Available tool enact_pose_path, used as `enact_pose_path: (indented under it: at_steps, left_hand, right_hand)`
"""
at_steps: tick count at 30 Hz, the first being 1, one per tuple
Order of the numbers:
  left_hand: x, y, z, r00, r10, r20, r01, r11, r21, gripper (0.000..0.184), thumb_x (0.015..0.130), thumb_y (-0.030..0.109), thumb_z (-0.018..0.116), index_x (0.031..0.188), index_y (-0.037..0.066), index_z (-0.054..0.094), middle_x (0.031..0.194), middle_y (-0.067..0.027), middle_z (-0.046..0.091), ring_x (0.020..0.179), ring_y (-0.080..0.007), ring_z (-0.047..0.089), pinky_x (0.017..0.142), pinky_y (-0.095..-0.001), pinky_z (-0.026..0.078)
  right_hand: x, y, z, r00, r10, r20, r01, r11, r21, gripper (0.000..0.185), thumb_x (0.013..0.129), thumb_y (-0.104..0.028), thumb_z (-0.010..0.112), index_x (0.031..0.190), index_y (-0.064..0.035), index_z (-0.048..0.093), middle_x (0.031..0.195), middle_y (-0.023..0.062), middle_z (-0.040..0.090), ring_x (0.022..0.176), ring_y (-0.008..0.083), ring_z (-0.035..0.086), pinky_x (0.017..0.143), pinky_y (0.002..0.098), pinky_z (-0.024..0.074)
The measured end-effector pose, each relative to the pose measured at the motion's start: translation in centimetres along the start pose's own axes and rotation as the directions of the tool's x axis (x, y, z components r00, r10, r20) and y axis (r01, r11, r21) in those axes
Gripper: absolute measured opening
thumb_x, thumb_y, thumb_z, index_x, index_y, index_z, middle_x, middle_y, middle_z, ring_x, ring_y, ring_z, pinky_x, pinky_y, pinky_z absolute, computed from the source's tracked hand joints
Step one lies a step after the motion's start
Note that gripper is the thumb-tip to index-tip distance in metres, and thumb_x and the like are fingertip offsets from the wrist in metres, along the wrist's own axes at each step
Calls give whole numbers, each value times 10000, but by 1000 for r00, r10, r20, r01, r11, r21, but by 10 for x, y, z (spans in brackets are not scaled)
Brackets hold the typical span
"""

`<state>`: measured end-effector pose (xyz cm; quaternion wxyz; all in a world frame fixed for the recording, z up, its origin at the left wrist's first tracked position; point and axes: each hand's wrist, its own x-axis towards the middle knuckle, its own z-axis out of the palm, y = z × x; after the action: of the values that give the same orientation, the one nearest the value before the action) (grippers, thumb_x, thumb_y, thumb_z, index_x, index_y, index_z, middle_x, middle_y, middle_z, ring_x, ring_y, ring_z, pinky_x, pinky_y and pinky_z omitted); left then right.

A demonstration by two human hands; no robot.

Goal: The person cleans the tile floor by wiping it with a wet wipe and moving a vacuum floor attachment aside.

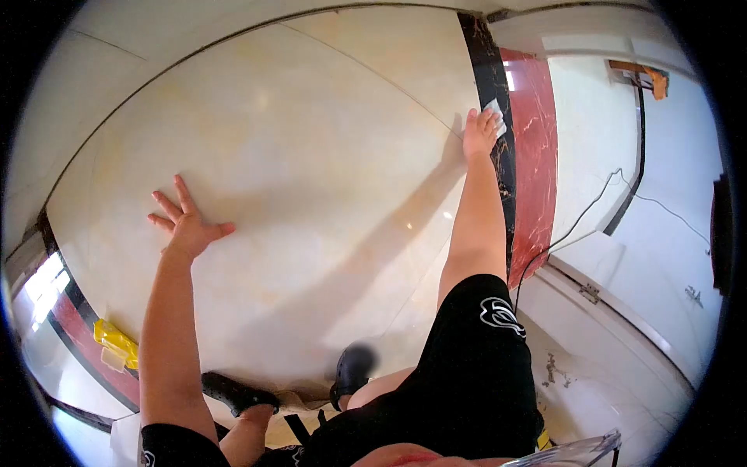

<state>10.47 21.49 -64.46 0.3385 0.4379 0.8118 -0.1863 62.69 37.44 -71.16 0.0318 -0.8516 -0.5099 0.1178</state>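
My left hand (187, 227) is spread over the pale, glossy tiled surface (311, 156), its fingers apart and holding nothing. Whether it touches the tile I cannot tell. Far out to the right, my right hand (481, 134) presses a crumpled white wipe (496, 120) against the black marbled strip (506, 167) that edges the tile. Part of the wipe is hidden under the fingers. The shadow of my right arm falls across the tile.
A yellow packet (117, 344) lies at the lower left by a red-and-black border. Beyond the black strip runs a red marbled band (532, 156). A dark cable (580, 222) trails near a white door (622, 288). Black clogs (354, 372) are on my feet below.
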Motion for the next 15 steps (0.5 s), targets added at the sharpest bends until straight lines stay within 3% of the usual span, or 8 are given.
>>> enact_pose_path:
  at_steps: [1,2,3,4,5,7,11,15]
  left_hand:
    - [-6,10,-8,996,-28,83,31,999,-39,1409,515,553,832,1422,268,-208,1433,-312,-232,1267,-609,-164,1027,-664,16]
    - [-7,13,-8,996,-34,84,37,998,-44,1409,515,553,832,1422,268,-208,1433,-312,-232,1267,-609,-164,1027,-664,16]
    - [-7,13,-9,995,-28,91,32,998,-45,1406,518,533,839,1423,271,-205,1437,-302,-233,1269,-604,-165,1027,-666,40]
    - [-8,13,-11,995,-28,97,32,999,-42,1404,520,514,846,1423,275,-202,1441,-293,-234,1272,-600,-166,1028,-668,64]
    - [-13,23,-19,984,-96,151,104,994,-43,1387,534,473,854,1426,287,-192,1455,-260,-235,1292,-569,-174,977,-719,128]
    - [-17,26,-24,980,-115,164,128,989,-70,1381,539,460,855,1425,296,-191,1458,-240,-248,1300,-554,-177,934,-746,161]
    - [-11,16,-16,981,-110,162,126,988,-89,1375,539,434,862,1420,328,-188,1448,-190,-308,1317,-516,-191,834,-796,225]
    - [-9,20,-18,972,-138,192,152,987,-57,1383,534,424,866,1414,339,-197,1443,-186,-321,1314,-513,-205,837,-793,230]
  right_hand:
    - [8,-3,0,1000,-10,0,10,1000,-4,777,915,-597,190,1458,-46,110,1519,185,57,1405,349,38,1129,449,64]
    - [14,-7,1,1000,17,-12,-17,999,-35,790,912,-605,194,1455,-38,113,1516,191,67,1403,354,46,1129,447,66]
    - [24,-8,7,999,43,-22,-44,997,-62,803,908,-613,197,1453,-29,117,1514,196,77,1402,359,55,1130,445,69]
    - [68,31,43,992,-129,-11,119,942,-314,816,905,-624,196,1451,-23,120,1512,195,95,1400,363,63,1130,443,69]
    - [79,28,45,986,-168,-15,154,934,-323,812,906,-625,194,1451,-26,127,1512,191,99,1400,360,70,1130,442,69]
    - [65,-23,33,988,-133,-75,127,988,-83,827,897,-646,189,1455,-39,128,1520,171,83,1408,328,53,1131,431,55]
    - [61,-94,18,979,-202,12,199,974,112,874,872,-690,182,1462,-52,86,1530,144,36,1417,279,-23,1133,403,17]
    - [62,-161,20,956,-284,72,280,958,54,853,882,-666,208,1461,-51,94,1532,134,36,1418,268,-9,1135,400,22]
